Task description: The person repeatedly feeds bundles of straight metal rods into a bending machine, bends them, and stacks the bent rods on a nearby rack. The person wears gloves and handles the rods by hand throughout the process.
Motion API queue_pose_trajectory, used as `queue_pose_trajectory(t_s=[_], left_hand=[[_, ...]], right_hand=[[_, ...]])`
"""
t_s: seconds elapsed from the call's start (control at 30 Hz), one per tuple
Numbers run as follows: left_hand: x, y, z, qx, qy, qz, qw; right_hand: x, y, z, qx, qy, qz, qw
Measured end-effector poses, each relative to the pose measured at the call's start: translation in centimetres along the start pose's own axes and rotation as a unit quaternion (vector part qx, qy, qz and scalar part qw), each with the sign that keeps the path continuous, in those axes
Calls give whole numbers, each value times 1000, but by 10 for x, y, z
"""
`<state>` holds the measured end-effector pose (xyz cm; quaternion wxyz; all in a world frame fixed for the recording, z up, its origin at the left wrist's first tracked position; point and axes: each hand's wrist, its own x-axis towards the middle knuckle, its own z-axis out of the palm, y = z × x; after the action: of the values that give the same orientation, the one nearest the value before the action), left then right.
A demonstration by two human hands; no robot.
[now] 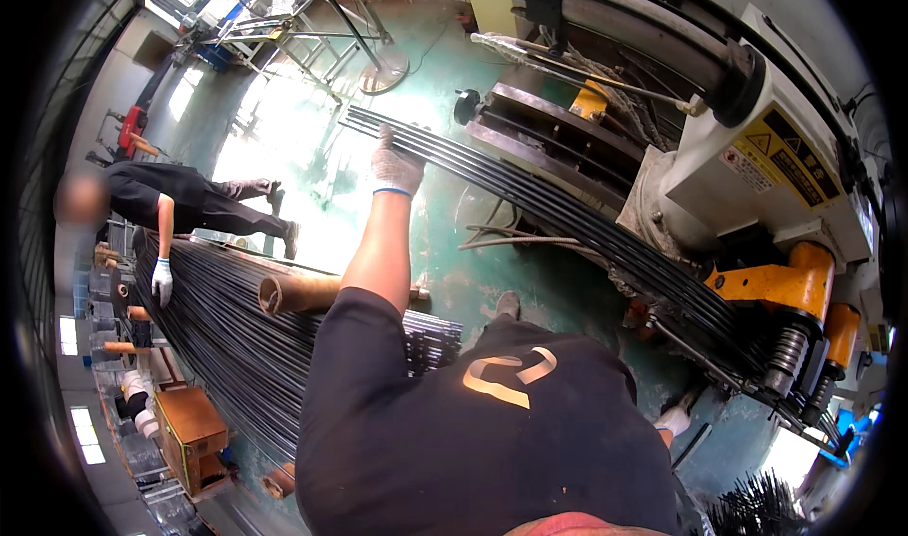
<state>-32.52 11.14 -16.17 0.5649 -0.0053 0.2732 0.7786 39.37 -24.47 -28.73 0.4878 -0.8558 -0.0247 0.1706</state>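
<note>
Fingers (pixel 385 137) of one left hand (pixel 395 169) closed around one black rod bundle (pixel 530 195), grip of one right hand (pixel 674 420) unclear

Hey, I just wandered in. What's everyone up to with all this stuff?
The person wearing the camera has a gloved left hand around a bundle of thin black rods near one end. The rods run alongside a big white machine toward its orange part. The right hand is low, near the machine; whether it holds anything is hard to tell. Off to the left, a co-worker has a gloved hand at a large black pile of long strands.
</note>
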Motion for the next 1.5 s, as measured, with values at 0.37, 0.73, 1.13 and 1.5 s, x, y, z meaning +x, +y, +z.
queue_pose_trajectory(t_s=[0.37, 0.73, 1.13, 1.5], left_hand=[[77, 105, 1, 162, 11, 77, 984], [60, 147, -21, 331, -98, -60, 937], [46, 76, -12, 221, 1, 35, 975], [-111, -174, -117, 155, 171, -172, 958]], right_hand=[[-42, 62, -17, -6, -71, 94, 993], [-47, 41, 16, -24, -126, 106, 986], [-66, 11, 15, -174, -188, -22, 966], [65, 78, -9, -326, -271, 69, 903]])
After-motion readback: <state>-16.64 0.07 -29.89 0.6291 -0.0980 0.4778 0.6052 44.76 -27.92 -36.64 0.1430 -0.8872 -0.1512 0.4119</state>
